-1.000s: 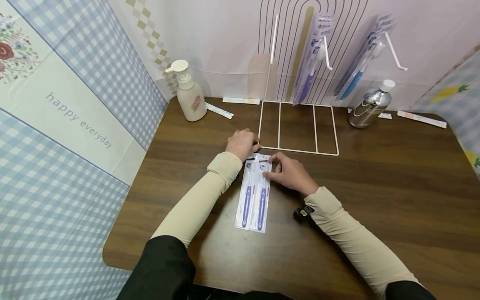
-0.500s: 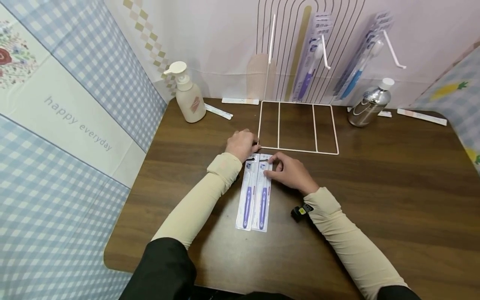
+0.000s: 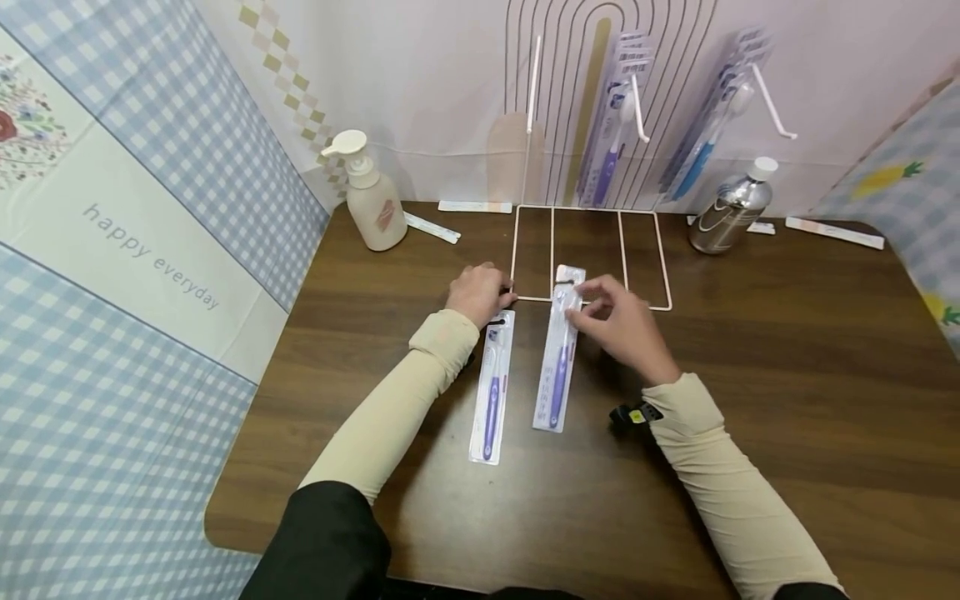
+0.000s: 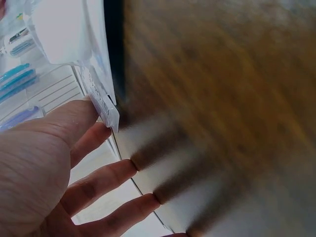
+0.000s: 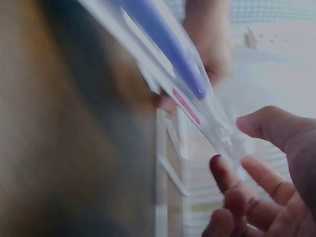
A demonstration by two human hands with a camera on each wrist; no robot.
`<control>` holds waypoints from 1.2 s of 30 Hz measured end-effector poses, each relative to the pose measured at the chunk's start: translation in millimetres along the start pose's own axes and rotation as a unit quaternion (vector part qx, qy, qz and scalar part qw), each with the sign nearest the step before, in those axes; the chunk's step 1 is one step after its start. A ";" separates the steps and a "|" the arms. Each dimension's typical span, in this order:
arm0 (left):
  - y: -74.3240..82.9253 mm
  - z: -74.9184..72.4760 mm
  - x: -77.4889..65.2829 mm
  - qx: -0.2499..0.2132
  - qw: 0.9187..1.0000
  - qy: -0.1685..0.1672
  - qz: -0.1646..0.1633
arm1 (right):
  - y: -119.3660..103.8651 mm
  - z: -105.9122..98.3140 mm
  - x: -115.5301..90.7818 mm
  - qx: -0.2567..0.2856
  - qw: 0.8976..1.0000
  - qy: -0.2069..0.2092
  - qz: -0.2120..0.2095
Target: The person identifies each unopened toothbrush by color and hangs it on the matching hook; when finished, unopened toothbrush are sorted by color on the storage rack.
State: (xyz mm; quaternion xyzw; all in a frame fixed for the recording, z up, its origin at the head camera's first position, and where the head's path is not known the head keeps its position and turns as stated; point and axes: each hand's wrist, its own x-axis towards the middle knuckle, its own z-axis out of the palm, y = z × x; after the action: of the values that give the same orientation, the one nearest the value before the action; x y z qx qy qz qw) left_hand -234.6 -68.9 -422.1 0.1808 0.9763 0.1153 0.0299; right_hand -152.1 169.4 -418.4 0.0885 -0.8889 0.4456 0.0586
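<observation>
My right hand point(image 3: 624, 327) pinches a packaged purple toothbrush point(image 3: 558, 367) by its upper edge, above the front bar of a white wire rack point(image 3: 537, 298). In the right wrist view the thumb and fingertips hold the clear pack's end. A second packaged purple toothbrush point(image 3: 491, 400) extends toward the person on the wooden table. At its top end my left hand point(image 3: 480, 293) pinches the pack's corner point(image 4: 104, 108) between thumb and index finger. The other fingertips of that hand touch the tabletop. Parts of the pack's top are hidden by the left hand.
Packaged purple toothbrushes point(image 3: 611, 125) and blue ones point(image 3: 705, 125) hang on the rack's right hooks; the left hook point(image 3: 534, 83) is bare. A pump bottle point(image 3: 375, 200) stands left, a silver bottle point(image 3: 733, 208) right. Paper strips point(image 3: 474, 207) lie along the back.
The two packs lay side by side; my right hand has lifted the right one away, rightward and toward the rack. My left hand stays at the other pack's top.
</observation>
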 end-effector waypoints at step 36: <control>2.0 -0.2 -0.3 -0.003 1.000 -0.005 -0.003 | -68.5 -86.9 76.9 0.020 0.942 0.317 -0.105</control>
State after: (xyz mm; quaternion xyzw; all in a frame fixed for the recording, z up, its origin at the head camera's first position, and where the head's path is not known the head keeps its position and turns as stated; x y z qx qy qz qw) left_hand -233.6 -67.3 -421.4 0.1783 0.9763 0.1172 0.0358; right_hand -210.7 190.9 -299.0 0.0372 -0.8008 0.4598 0.3819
